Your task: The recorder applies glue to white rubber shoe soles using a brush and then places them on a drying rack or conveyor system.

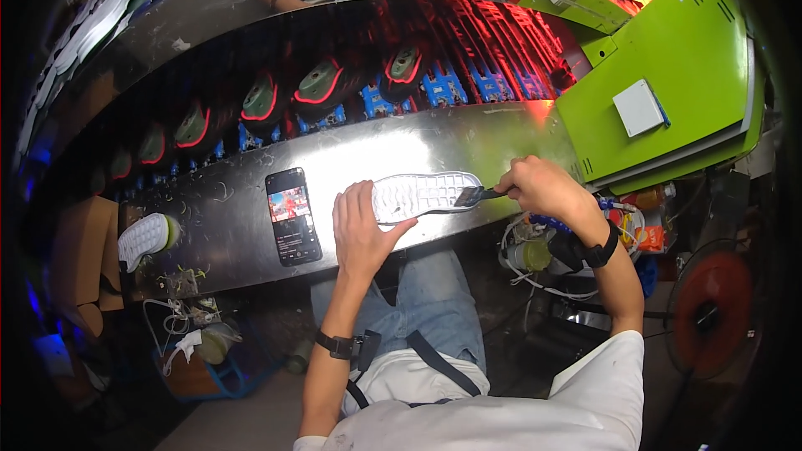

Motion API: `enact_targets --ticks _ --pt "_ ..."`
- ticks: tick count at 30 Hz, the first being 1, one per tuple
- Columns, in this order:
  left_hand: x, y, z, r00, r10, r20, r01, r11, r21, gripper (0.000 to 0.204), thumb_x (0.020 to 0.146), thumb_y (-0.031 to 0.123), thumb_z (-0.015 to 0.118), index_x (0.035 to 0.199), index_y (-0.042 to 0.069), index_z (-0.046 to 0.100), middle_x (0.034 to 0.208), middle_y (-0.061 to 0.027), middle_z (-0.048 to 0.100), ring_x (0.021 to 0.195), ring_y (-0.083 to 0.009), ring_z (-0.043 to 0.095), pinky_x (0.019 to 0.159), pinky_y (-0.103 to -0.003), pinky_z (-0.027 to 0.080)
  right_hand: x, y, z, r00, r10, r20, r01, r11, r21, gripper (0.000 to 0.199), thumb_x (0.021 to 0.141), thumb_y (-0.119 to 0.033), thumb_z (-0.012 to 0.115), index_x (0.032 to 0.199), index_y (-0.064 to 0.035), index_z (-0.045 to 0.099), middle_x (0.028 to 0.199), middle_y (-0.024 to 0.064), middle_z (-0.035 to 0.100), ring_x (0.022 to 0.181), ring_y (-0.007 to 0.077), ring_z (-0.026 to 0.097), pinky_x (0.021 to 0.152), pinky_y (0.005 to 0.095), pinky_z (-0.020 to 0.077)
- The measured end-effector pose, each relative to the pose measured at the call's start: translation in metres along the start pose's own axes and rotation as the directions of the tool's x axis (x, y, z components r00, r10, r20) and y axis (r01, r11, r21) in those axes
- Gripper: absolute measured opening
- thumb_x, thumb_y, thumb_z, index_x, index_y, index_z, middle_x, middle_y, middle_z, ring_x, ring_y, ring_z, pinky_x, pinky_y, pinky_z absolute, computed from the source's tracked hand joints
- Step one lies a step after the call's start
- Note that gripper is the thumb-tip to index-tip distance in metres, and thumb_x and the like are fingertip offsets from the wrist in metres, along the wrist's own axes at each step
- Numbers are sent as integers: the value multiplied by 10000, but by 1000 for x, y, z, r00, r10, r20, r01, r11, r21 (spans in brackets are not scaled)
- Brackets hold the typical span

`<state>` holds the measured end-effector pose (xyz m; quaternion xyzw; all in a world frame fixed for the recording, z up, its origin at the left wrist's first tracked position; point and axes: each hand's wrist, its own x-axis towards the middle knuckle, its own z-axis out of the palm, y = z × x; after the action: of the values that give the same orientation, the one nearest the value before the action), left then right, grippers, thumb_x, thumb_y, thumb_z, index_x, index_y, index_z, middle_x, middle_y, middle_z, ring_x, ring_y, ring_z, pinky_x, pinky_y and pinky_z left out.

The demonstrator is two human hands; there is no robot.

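Note:
A white shoe sole [424, 192] lies lengthwise on the metal bench, its grid-patterned hollow inner side facing up. My left hand [357, 224] steadies its left end, fingers over that end and thumb along the near edge. In my right hand [539, 186] is a brush [491, 195] with a dark handle, gripped between bent fingers. The brush's flat head rests on the right end of the sole. Left of my left hand, a phone [293, 215] with a lit screen lies on the bench.
Beyond the metal bench [205, 234], a conveyor carries several dark shoe pieces [320, 82] under red light. A second white sole [144, 240] lies at the left beside a cardboard box [83, 250]. At right stands a green machine housing [693, 58] with a white box [641, 108] on it.

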<state>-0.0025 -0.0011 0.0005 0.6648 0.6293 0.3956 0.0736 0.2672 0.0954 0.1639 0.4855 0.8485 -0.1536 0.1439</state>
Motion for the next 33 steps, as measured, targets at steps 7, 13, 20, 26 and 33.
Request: enact_targets --ticks 7,13,20,26,33 --pt "0 2 2 999 -26 33 26 1000 10 889 622 413 920 1279 -39 527 1259 -199 576 1170 -377 524 1023 -468 413 -29 -2 -16 998 -57 32 58 998 -29 206 839 -66 632 997 -51 764 914 188 725 887 380 694 801 469 554" --pt "1 4 2 998 -34 50 34 999 19 891 626 408 921 1292 -29 520 1267 -204 571 1186 -383 517 1032 -467 405 -63 10 16 981 -37 -191 85 964 251 207 904 -129 642 1079 -56 724 880 199 699 870 398 674 775 473 535" --pt "13 7 1 998 -24 56 21 998 57 879 659 433 899 1286 -44 509 1244 -206 563 1158 -391 515 1018 -482 413 -42 -29 55 875 48 -482 45 983 179 193 906 -120 627 1060 -90 740 815 160 610 736 343 666 626 448 536" --pt "2 9 3 999 -10 34 8 998 54 860 620 424 917 1241 -35 539 1177 -208 582 1098 -398 547 953 -479 448 -55 -64 74 929 60 -365 -11 991 135 284 789 -40 634 1063 15 684 843 229 641 666 379 684 584 466 561" --pt "-3 19 -9 1000 8 24 -9 999 46 815 704 479 859 1238 -44 533 1182 -219 568 1088 -403 545 942 -483 458 -72 -44 58 905 13 -424 126 946 298 211 862 -165 659 1013 -57 759 823 197 698 726 377 690 639 458 561"
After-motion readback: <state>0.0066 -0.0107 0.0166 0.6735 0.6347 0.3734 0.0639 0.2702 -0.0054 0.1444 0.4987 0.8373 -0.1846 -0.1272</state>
